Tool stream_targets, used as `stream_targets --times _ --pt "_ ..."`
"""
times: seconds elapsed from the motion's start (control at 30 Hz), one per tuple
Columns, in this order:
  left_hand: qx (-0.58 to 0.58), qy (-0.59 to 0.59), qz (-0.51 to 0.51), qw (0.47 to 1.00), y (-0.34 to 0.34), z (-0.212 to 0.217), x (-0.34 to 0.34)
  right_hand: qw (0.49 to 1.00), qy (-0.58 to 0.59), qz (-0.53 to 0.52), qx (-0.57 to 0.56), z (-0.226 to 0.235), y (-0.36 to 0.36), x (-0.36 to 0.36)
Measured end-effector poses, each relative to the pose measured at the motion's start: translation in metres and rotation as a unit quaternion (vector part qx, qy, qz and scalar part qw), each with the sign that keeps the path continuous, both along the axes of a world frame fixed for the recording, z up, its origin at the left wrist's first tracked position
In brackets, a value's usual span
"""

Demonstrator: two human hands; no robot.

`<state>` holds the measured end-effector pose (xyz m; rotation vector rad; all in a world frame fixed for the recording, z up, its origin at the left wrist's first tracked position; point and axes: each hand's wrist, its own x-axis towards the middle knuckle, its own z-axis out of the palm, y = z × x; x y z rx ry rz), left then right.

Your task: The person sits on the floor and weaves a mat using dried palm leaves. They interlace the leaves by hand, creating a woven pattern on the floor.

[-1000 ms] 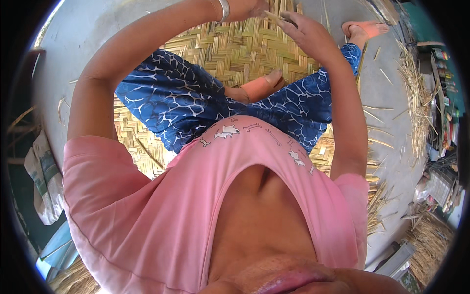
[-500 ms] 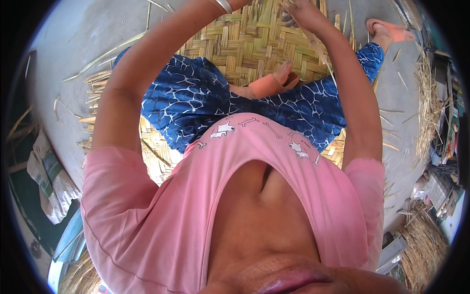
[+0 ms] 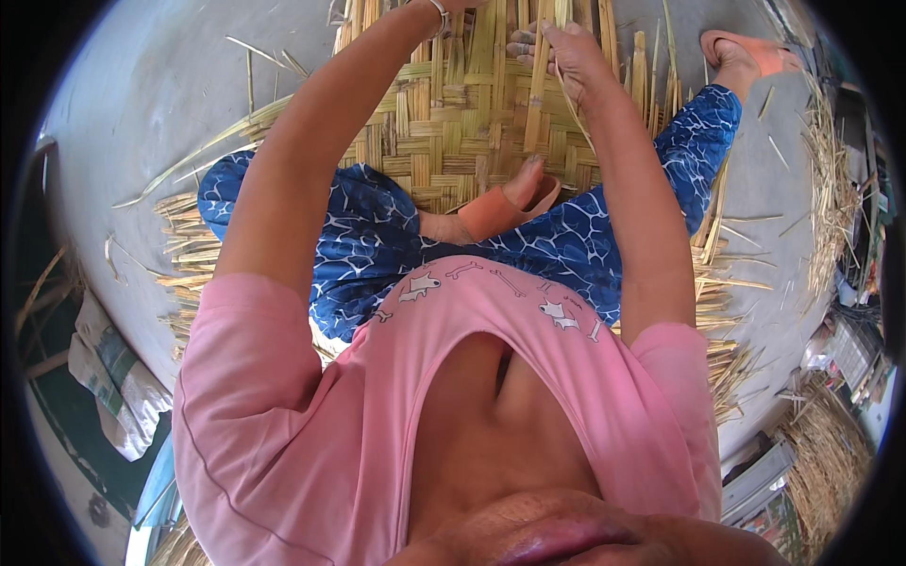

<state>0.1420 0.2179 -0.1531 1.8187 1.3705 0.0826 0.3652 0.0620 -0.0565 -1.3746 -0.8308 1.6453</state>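
A mat (image 3: 425, 146) woven of flat yellow-green plant strips lies in front of me, with my sandaled foot on its near part. Long loose strips run out of the weave toward the top edge. My right hand (image 3: 574, 61) is over the mat, fingers closed around a narrow flat strip (image 3: 537, 85) that runs down across the weave. Only a sliver of my left hand (image 3: 461, 4) shows at the top edge, beyond a pale bracelet; its fingers are out of the picture, so what it holds or touches is hidden.
Strip ends (image 3: 184, 241) stick out on the grey floor at left, and more at right. Dry straw (image 3: 821, 208) lies along the right side, with a larger bundle (image 3: 816, 462) lower down. An orange sandal (image 3: 746, 52) on my other foot is at upper right. A pale sack (image 3: 113, 377) hangs at left.
My view has shifted, showing more loose strips at the mat's far side. My right hand sits slightly lower and farther left, still with a strip. My left hand stays at the top edge.
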Motion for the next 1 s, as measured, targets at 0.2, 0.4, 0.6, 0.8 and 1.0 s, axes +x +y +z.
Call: stream_targets --times 0.2,0.4,0.6,0.8,1.0 --pt "0.062 0.001 -0.105 0.992 0.015 -0.024 0.005 0.999 0.017 -0.045 -0.022 0.008 -0.009 -0.020" --pt "-0.088 -0.401 0.150 0.899 -0.018 -0.019 -0.003 0.998 -0.013 -0.032 -0.050 -0.021 -0.001 -0.034" --pt "-0.202 -0.354 0.136 0.903 -0.059 0.100 -0.006 0.923 -0.325 0.197 0.066 -0.017 0.020 -0.025" --pt "-0.195 -0.568 0.244 0.762 -0.072 0.093 -0.034 0.896 -0.296 0.327 0.050 -0.040 0.056 -0.005" --pt "-0.264 -0.626 0.342 0.649 -0.077 0.069 -0.047 0.883 -0.266 0.385 0.019 -0.008 0.058 -0.009"
